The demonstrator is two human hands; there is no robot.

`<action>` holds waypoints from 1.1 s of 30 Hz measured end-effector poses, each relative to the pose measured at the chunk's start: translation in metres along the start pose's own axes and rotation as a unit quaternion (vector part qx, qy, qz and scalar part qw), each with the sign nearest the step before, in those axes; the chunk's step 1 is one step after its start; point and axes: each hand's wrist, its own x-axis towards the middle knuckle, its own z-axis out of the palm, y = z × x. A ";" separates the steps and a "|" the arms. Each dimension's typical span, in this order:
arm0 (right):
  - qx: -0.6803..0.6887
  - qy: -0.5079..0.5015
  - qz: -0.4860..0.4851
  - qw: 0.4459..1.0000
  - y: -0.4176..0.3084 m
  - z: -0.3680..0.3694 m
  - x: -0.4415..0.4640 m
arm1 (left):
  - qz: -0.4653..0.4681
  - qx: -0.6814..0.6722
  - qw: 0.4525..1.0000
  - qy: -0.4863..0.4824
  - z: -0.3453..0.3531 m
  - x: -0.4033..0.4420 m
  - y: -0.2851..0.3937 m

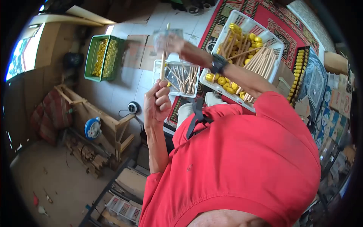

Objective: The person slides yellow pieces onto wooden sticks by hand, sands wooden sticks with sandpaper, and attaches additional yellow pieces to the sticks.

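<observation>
My left hand (160, 99) is closed around the lower end of a slim wooden stick (163, 70), which stands nearly upright before me. Higher on the stick is my right hand (176, 43), smeared by motion, with a dark watch on its wrist. A pale greyish sheet (168, 34) is wrapped about the stick at that hand; its material is too blurred to name. Below the right hand, a small white tray (156, 72) holds several thin sticks. To the right, a large white basket (280, 49) contains wooden sticks and yellow round pieces.
A green crate (89, 62) with yellow pieces stands on the tiles at left, beside flattened cardboard (136, 53). A wooden frame (90, 111) and a blue fan-like object (92, 128) are nearer left. A dark box of yellow pieces (298, 72) lies far right on the red carpet (280, 22).
</observation>
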 end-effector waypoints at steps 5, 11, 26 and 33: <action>0.022 0.010 0.015 1.000 0.016 -0.013 -0.019 | 0.149 0.430 0.864 0.214 0.010 -0.004 -0.031; 0.049 -0.007 -0.024 0.998 -0.053 -0.034 -0.025 | 0.290 0.778 0.461 0.315 -0.007 -0.017 -0.036; -0.016 0.032 0.126 0.991 -0.276 0.065 -0.115 | 0.271 0.920 0.138 0.246 -0.128 -0.172 -0.067; -0.007 -0.046 0.272 0.961 -0.263 0.043 -0.162 | 0.237 0.942 0.121 0.203 -0.145 -0.161 -0.063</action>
